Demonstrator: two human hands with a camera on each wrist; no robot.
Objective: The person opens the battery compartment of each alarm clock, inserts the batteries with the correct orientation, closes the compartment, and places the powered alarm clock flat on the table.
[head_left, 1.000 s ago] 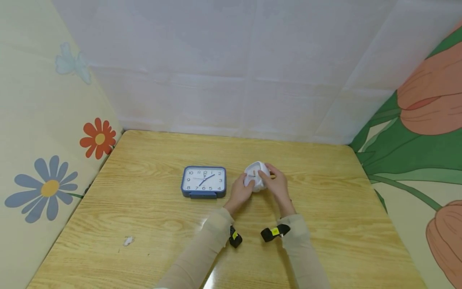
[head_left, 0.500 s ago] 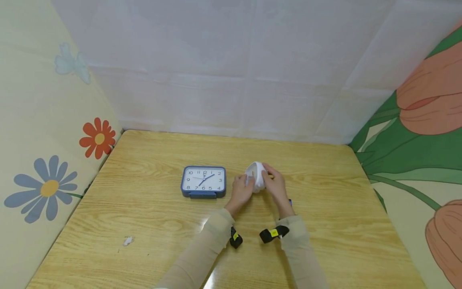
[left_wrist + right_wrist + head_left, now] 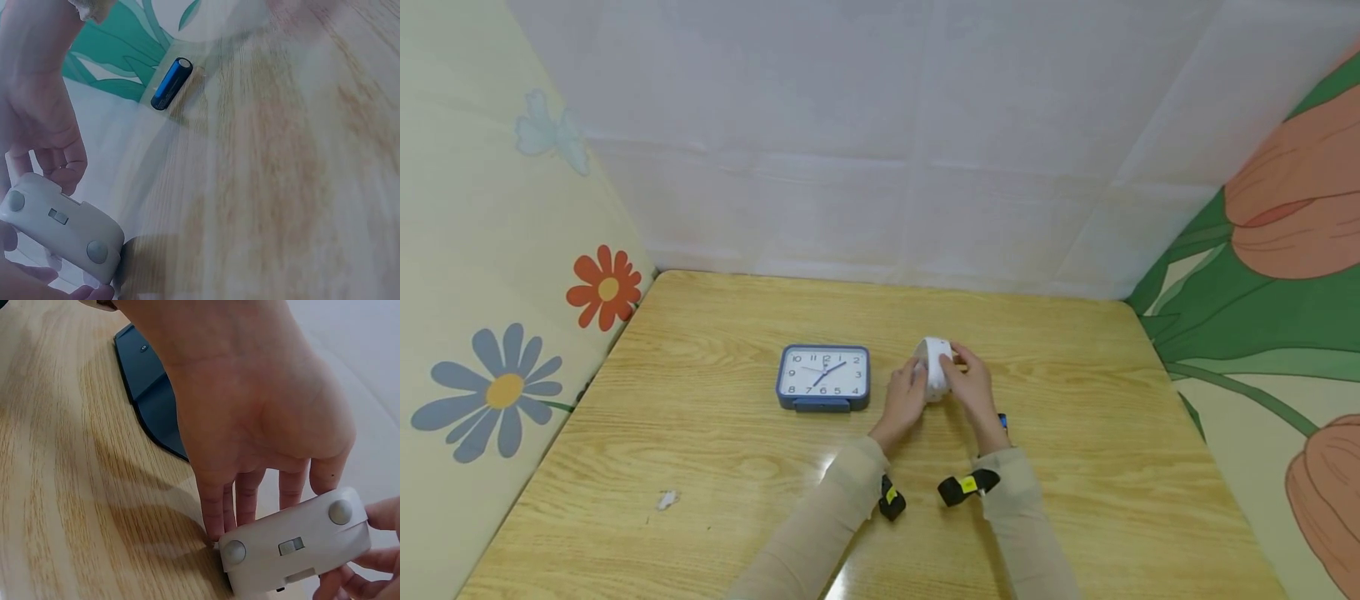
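A person at a wood-grain table holds a small white device near the middle, tilted, with its narrow side turned toward the wrists. Both hands are clamped on it: the left hand grips one side, its thumb reaching to the recessed face, and the right hand pinches the opposite side. The two-sided grip probably keeps so small a thing steady while fingers work at it. Two round feet and a little switch show on the narrow side, which suggests that this is its underside. A blue battery lies on the table just beyond the right wrist, perhaps set there to be within easy reach. To the left, apart from the hands, a blue clock lies face up, likely put aside to leave working space
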